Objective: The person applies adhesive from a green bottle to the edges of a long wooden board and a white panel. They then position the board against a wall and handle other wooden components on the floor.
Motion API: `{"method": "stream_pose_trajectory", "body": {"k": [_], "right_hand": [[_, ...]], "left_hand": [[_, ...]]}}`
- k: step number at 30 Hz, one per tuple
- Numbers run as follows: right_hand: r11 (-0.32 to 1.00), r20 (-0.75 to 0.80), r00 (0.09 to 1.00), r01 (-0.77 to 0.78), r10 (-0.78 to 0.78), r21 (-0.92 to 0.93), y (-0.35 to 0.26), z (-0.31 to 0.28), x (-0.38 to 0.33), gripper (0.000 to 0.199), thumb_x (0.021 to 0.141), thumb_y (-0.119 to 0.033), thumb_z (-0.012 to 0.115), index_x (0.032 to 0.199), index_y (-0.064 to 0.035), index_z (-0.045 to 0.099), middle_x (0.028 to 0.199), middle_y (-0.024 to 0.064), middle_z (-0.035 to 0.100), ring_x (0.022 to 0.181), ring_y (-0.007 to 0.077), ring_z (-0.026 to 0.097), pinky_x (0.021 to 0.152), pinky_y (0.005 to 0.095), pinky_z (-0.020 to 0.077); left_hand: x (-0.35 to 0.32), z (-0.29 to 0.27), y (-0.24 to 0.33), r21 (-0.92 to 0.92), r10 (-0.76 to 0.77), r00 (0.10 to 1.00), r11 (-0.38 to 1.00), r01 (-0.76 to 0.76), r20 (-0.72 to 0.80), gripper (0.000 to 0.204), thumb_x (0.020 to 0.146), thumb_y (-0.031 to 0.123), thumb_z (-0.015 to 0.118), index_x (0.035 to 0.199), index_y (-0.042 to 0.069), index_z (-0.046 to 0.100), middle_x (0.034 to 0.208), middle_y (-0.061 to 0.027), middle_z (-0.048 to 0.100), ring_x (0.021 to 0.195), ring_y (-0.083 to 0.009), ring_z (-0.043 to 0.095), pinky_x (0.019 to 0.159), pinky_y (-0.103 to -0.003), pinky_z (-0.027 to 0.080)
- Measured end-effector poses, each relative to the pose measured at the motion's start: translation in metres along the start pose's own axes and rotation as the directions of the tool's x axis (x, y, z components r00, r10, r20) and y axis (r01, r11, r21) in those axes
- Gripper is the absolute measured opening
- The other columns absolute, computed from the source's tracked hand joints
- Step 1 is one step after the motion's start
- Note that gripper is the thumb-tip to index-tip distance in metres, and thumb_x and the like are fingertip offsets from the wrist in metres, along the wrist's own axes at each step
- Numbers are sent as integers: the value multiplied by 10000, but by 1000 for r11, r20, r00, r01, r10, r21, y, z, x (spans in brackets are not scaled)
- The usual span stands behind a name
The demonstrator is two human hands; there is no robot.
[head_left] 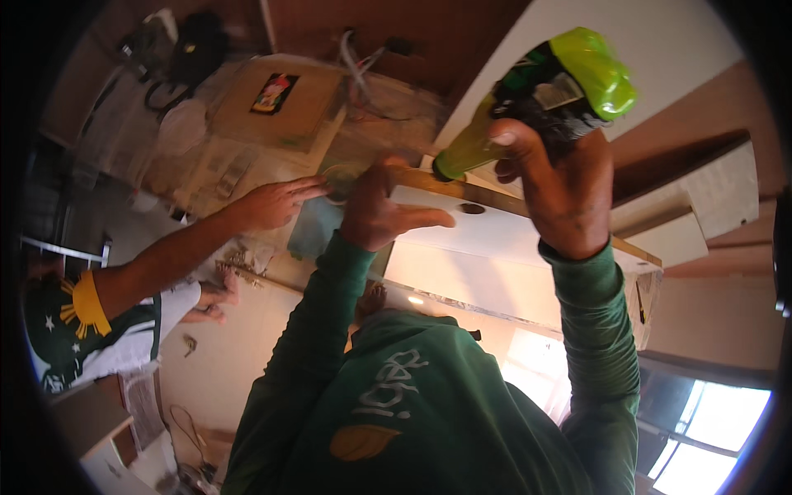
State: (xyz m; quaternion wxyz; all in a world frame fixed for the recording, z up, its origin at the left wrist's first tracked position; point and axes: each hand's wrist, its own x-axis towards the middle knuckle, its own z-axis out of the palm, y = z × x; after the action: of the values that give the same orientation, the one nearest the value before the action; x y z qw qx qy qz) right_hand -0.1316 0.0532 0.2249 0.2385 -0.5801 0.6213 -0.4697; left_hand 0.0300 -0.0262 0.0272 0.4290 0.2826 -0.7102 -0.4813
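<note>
My right hand [569,190] is wrapped round a green plastic bottle [544,91] with a dark label, tipped neck down. Its dark capped end touches or almost touches the brown edge [495,196] of a long white board [470,235]. Whether anything comes out of the bottle cannot be seen. My left hand [375,210] grips the board's left end, thumb stretched along the white face and fingers over the edge. A dark round hole [472,209] shows in the board near the bottle's tip.
Another person's hand [276,202] reaches in from the left, close to my left hand. Beyond it, a brown panel [231,115] carries a small dark packet [275,93]. White panels [701,190] stand at the right. Cables [359,62] hang at the back.
</note>
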Motion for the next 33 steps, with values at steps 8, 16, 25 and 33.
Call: {"method": "stream_pose_trajectory", "body": {"k": [8,16,25,33], "right_hand": [[824,-462,863,106,201,557,8,-53,-66,305,1007,-259,664,1080,24,577,870,82,653,579,146,621,530,256,525],[771,-905,113,487,411,411,104,-216,-276,433,957,-470,680,1107,-66,639,920,52,669,666,97,603,574,201,526],[992,-991,115,-106,-62,-75,115,-317,-287,339,986,-284,694,1112,20,613,928,98,685,663,151,647,595,276,551],[938,-836,545,-254,-62,-235,151,-386,-241,442,933,-213,743,1249,-1,519,910,97,706,721,182,677,673,316,549]], "left_hand": [[-22,-3,-52,-254,-108,993,963,92,-52,853,607,94,996,1296,-10,505,1160,-89,650,1037,-185,632,925,-354,553],[-31,-16,-57,-113,-172,983,978,178,57,836,647,220,993,1291,-28,521,1229,-108,628,1089,-203,612,951,-347,518],[-40,-18,-22,-95,-201,975,977,192,-94,755,755,171,881,1355,-31,469,1245,-115,599,1099,-216,593,970,-352,484],[-42,-17,-3,1,-266,959,964,267,-93,740,797,276,829,1346,-54,457,1240,-141,583,1119,-231,584,1010,-357,449]]}}
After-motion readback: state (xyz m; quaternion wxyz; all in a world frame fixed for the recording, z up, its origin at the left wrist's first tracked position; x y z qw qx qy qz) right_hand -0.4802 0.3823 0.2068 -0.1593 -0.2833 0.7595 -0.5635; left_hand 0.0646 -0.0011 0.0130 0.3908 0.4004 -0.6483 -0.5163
